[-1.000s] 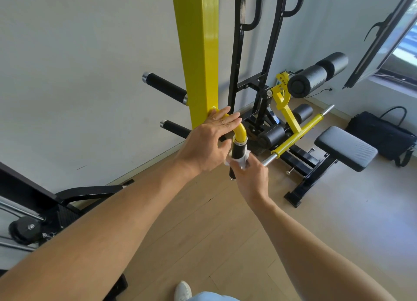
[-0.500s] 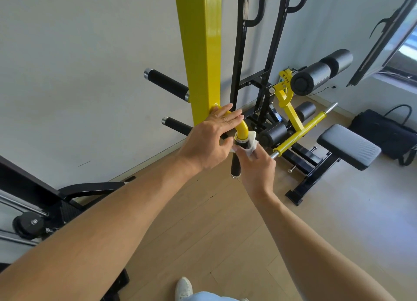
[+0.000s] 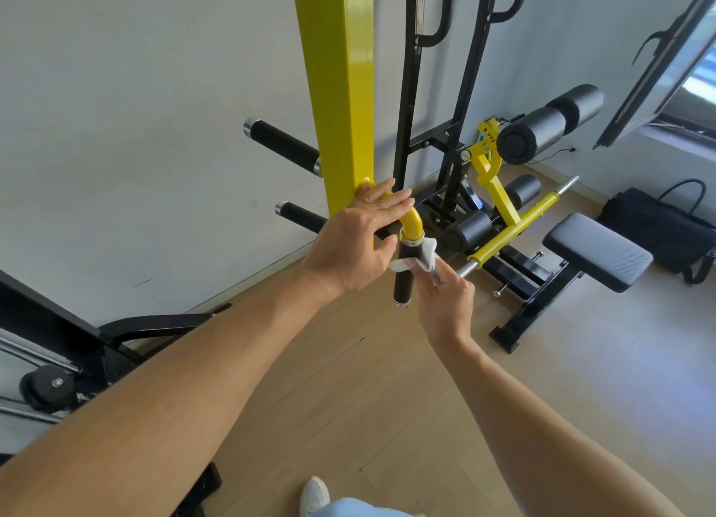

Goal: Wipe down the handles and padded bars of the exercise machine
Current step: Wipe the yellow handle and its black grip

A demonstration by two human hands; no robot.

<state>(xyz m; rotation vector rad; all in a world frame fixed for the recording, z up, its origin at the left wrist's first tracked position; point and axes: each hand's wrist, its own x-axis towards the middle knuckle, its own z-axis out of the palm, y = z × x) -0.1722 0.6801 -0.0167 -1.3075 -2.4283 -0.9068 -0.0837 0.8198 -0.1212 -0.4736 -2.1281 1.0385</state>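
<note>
Wiping the black handle [image 3: 403, 270] at the end of the curved yellow tube [image 3: 411, 222], R hand [image 3: 445, 297] pinched a white cloth [image 3: 420, 257] against the handle's upper part, just below the chrome collar; grip clamped on cloth. L hand [image 3: 362, 237] lay over the yellow tube where it leaves the yellow upright [image 3: 341, 90], fingers straight, thumb near the handle top; grip apart, holding nothing, prob. steadying.

Progress (judgement): early. Cloth sat high on this one handle, lower part bare, so this handle looked only part done. No way to tell from the view whether the other parts were wiped. Apparently left: two black pegs [image 3: 284, 144] sticking out on the wall side of the upright, large foam roller [image 3: 550, 125] up high, smaller foam rollers [image 3: 470, 230] low down, seat pad [image 3: 596, 251], overhead black handles [image 3: 434, 32].

Room: light wood plank floor [image 3: 387, 381], plain pale wall [image 3: 135, 110]. Machine frame black w/ yellow arms, a yellow bar w/ chrome tip [image 3: 515, 228] angled near the seat. Black bag [image 3: 658, 226] on floor by the far wall, window [image 3: 689, 71] upper R. Another black machine w/ pulley [image 3: 46, 385] at L edge. White shoe [image 3: 314, 495] at bottom of view.
</note>
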